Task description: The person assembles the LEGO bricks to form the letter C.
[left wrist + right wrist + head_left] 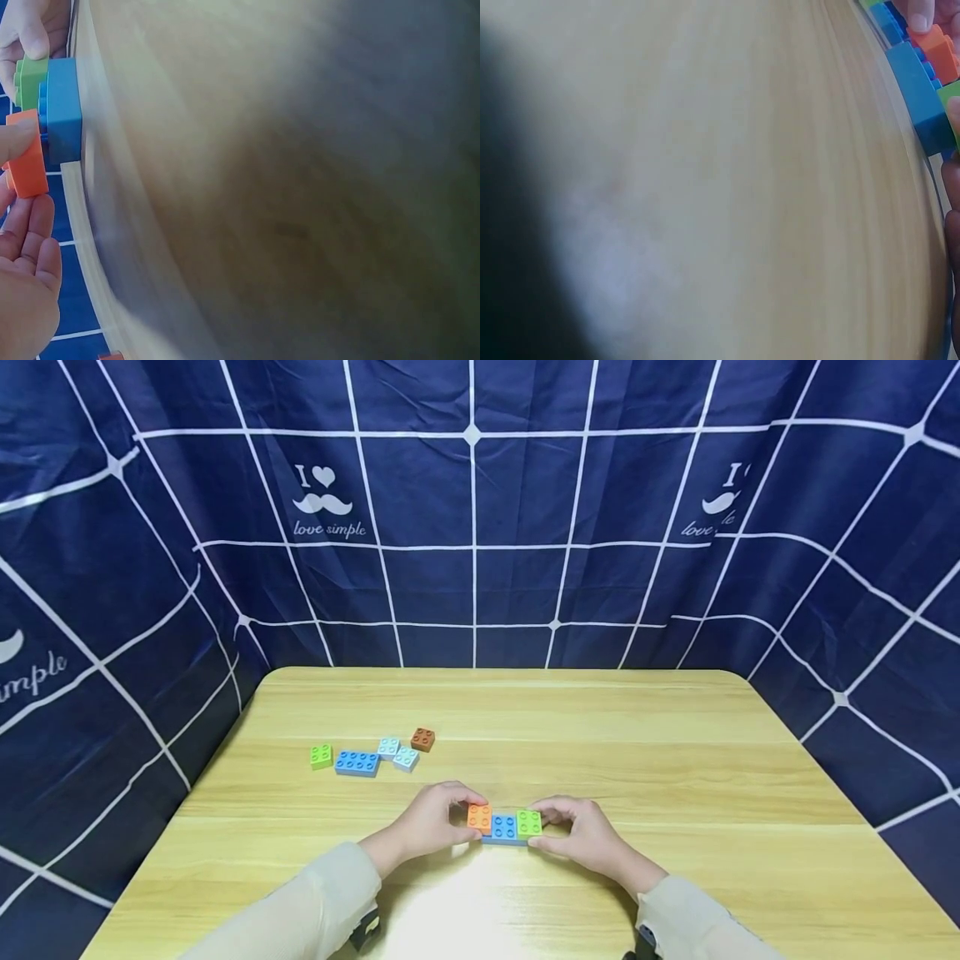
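Observation:
In the head view my left hand pinches an orange toy building brick between thumb and fingers. That brick sits over the left end of a long blue building brick, and in the left wrist view the orange brick leans at a slant to the blue one. A lime green building brick is on the blue brick's right end. My right hand grips this green end, its thumb pressed against the green brick. Blue studs show between the orange and green bricks.
On the wooden table, left and beyond my hands, lie a lime green brick, a long blue brick, two pale blue bricks and a brown brick. Dark blue curtains with white lines surround the table.

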Tool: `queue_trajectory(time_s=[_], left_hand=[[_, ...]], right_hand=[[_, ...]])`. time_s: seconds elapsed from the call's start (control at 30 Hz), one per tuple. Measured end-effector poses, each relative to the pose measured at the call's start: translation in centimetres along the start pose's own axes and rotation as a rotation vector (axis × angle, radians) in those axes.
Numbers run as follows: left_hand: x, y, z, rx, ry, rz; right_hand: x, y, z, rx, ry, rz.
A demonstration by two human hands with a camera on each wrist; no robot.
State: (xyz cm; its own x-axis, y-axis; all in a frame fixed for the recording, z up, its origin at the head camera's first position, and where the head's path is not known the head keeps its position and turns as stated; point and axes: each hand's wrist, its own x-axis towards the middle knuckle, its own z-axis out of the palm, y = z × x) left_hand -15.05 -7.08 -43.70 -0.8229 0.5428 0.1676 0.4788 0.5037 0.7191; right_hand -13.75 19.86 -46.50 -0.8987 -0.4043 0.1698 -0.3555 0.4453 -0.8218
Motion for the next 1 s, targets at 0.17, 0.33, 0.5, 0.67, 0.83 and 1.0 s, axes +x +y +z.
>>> queue_trajectory(time_s=[0.17, 0.33, 0.5, 0.67, 0.83, 1.0], left_hand=[[0.2, 0.1, 0.0, 0.014, -0.012, 0.004], [0.4, 0.2, 0.0, 0.039, -0.018, 0.006], [0.7, 0.5, 0.0, 0.080, -0.012, 0.007], [0.8, 0.7, 0.1, 0.056, -0.004, -0.008], [0.7, 0.4, 0.3, 0.037, -0.004, -0.014], [0.5, -0.1, 0.5, 0.021, -0.014, -0.019]], right_hand=[[0.0, 0.1, 0.0, -0.004, 0.004, -0.012], [0.0, 0.1, -0.1, -0.001, 0.004, -0.017], [0.0, -0.1, -0.1, 0.006, 0.000, -0.003], [0.0, -0.1, -0.1, 0.012, 0.005, 0.016], [0.1, -0.3, -0.1, 0.011, 0.006, 0.038], [0.0, -2.5, -0.3, -0.004, 0.004, 0.045]])
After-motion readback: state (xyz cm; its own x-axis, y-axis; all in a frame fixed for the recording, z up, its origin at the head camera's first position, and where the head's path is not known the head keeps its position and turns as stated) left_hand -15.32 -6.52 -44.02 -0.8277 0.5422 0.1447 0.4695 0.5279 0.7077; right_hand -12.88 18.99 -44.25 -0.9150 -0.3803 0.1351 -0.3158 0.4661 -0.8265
